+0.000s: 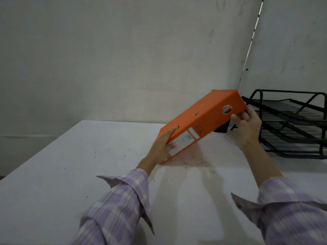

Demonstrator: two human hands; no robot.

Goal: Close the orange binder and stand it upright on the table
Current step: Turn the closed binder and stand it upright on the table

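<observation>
The orange binder (205, 121) is shut and tilted, its lower left corner resting on the white table (88, 165) and its upper right end raised. Its spine faces me, with a white label low down and a round finger hole near the top. My left hand (161, 149) grips the lower end at the label. My right hand (247, 124) holds the raised end, fingers curled around its edge beside the hole. The covers' far side is hidden.
A black wire paper tray rack (292, 124) with stacked tiers stands at the right, close behind my right hand. A grey wall (123, 59) rises directly behind the table. A small dark object (221, 129) shows under the binder's raised end.
</observation>
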